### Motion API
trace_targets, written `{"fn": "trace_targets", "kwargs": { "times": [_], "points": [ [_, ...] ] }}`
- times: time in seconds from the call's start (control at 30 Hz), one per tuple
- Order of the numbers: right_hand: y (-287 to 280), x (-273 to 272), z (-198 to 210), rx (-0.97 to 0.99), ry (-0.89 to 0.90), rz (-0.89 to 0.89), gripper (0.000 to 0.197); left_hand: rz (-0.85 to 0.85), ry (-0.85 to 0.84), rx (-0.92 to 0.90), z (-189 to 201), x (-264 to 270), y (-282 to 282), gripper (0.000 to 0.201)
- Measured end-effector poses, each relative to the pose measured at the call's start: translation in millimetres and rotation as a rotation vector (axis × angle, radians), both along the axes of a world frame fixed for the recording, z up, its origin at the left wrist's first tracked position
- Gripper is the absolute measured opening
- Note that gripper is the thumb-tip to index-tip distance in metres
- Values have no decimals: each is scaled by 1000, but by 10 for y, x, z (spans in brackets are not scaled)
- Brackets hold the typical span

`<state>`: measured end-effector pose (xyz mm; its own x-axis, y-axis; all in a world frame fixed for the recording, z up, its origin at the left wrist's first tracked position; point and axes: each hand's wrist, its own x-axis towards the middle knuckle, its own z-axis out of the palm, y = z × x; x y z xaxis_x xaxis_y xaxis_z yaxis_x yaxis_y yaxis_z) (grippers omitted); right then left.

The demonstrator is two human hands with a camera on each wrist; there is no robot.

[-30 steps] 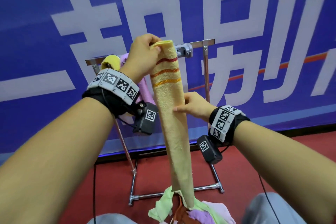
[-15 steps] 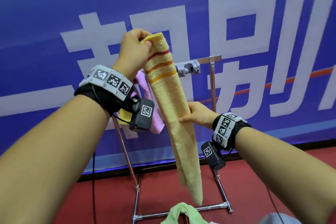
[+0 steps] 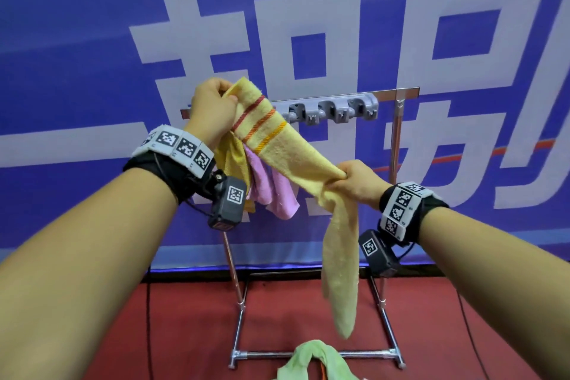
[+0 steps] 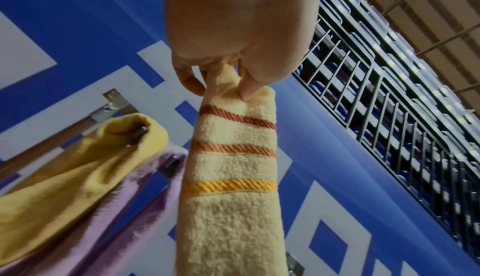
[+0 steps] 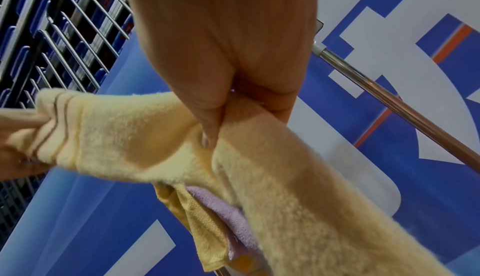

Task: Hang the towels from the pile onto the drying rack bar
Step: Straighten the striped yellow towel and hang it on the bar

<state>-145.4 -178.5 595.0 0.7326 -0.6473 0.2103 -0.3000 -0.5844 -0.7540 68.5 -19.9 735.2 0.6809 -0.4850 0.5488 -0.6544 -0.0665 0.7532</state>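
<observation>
Striped towel (image 3: 296, 157) gripped by both hands above rack (image 3: 398, 139).

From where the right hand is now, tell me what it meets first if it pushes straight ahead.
Probably the drying rack: the right hand, gripping the striped towel, sits below the grey clip strip and beside the right upright. Depth is unclear, so it might instead pass through to the blue banner.

Red floor (image 3: 308, 311) under me carries the metal drying rack (image 3: 314, 355), its base feet resting on it. Green towel pile (image 3: 314, 359) sits on the floor just in front of the rack base.
</observation>
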Motion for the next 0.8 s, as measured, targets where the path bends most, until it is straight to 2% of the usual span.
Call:
{"fn": "trace_targets", "kwargs": {
  "times": [0.13, 0.23, 0.3, 0.37, 0.43, 0.57, 0.8],
  "points": [
    [-43, 14, 127, -124, -39, -79, 11, 26, 40, 155, -322, 163, 5, 13],
    [-42, 24, 281, -153, -99, -98, 18, 29, 30, 387, -576, 243, -25, 18],
    [-25, 48, 378, -149, -131, -88, 16, -23, 22, 573, -731, 239, -52, 21],
    [-18, 87, 461, -162, -137, -67, 15, -155, 36, 682, -838, 143, -89, 28],
    [-1, 131, 542, -197, -126, -49, 14, -292, 7, 668, -858, -31, -143, 32],
    [36, 196, 686, -288, -83, -22, 18, -479, 1, 500, -716, -470, -319, 33],
    [-36, 74, 839, -290, -65, -65, 16, -535, -3, 459, -632, -825, -576, 49]
  ]
}}
